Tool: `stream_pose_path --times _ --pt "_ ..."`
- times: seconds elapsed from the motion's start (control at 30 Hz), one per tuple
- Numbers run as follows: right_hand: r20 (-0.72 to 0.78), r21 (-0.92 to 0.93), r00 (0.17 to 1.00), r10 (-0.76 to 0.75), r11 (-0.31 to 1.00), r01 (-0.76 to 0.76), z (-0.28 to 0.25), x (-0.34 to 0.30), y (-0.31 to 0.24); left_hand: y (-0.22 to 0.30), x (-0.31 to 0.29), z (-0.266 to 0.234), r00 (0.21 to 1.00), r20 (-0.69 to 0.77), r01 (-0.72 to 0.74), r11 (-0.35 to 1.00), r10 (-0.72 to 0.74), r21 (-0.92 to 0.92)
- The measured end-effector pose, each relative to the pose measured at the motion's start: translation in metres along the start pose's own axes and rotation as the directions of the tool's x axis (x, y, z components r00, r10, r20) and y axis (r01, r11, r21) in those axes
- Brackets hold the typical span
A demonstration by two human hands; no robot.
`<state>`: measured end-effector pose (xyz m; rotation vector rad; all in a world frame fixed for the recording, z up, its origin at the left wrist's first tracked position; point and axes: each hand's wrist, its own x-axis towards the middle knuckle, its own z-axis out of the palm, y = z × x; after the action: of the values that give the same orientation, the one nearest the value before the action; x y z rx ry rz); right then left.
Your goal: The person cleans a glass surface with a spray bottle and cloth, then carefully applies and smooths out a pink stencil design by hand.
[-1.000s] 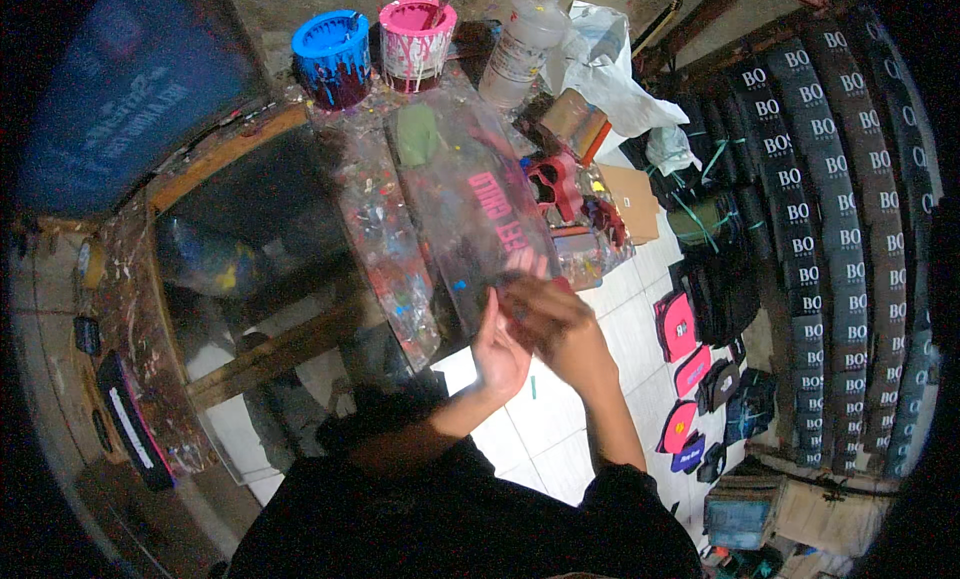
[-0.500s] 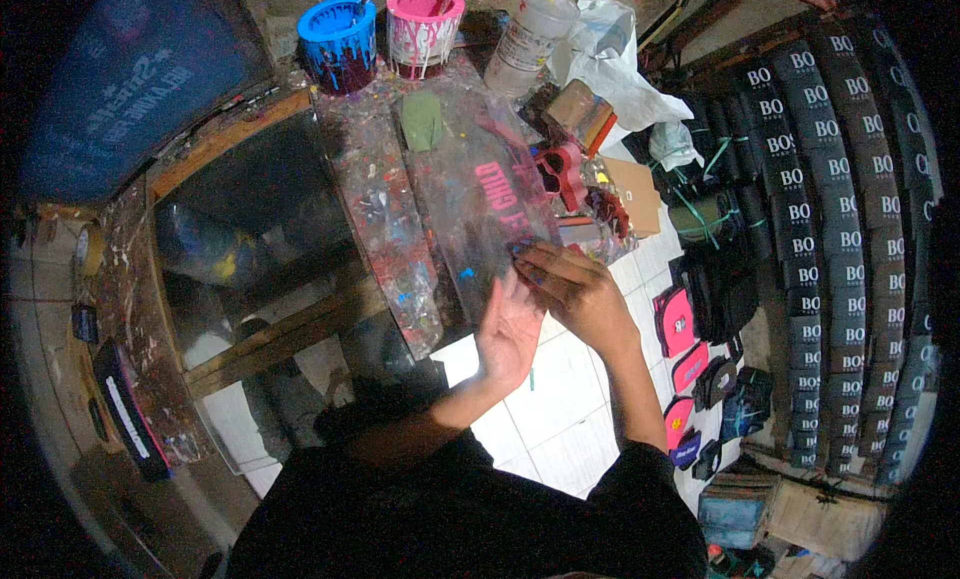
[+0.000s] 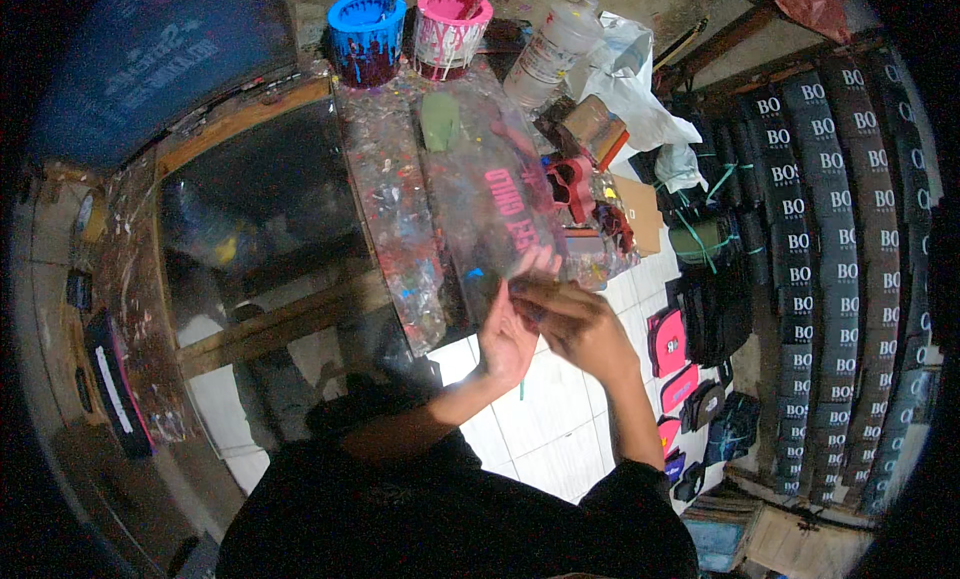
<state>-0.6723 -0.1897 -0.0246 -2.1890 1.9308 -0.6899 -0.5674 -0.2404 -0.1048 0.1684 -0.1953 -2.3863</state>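
The left hand [image 3: 512, 331] is uncurled beside the right hand [image 3: 582, 327] — whose grip is unclear.

In front of me a long, smoky translucent sheet [image 3: 462, 204] lies flat on the paint-spattered desk [image 3: 383, 207], slanting from far left to near right. Bright pink block lettering [image 3: 499, 194] runs along its right side; a green patch [image 3: 437, 121] shows at its far end, a small blue spot [image 3: 473, 274] nearer me.
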Motion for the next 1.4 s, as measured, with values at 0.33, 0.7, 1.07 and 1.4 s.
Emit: stream_pose_path --times 0.33,0.7,1.07,1.4 --pt "0.219 -0.108 0.972 -0.084 0.988 0.110 -0.008 0.036 0.018 -0.014 -0.002 -0.015 0.991 -0.136 -0.017 0.991 -0.001 -0.132" --pt "0.177 -0.100 0.984 0.027 0.995 -0.009 -0.015 0.039 0.043 0.022 -0.038 -0.041 0.994 -0.054 0.097 0.995 -0.099 -0.028" --pt "0.044 -0.121 0.994 0.101 0.988 -0.095 -0.024 0.057 0.024 0.021 -0.023 -0.018 0.972 -0.222 0.038 0.984 -0.076 -0.171" --pt "0.139 -0.134 0.983 0.119 0.986 -0.100 -0.009 0.041 -0.011 -0.028 -0.031 -0.019 0.975 -0.211 -0.107 0.981 0.072 -0.160"
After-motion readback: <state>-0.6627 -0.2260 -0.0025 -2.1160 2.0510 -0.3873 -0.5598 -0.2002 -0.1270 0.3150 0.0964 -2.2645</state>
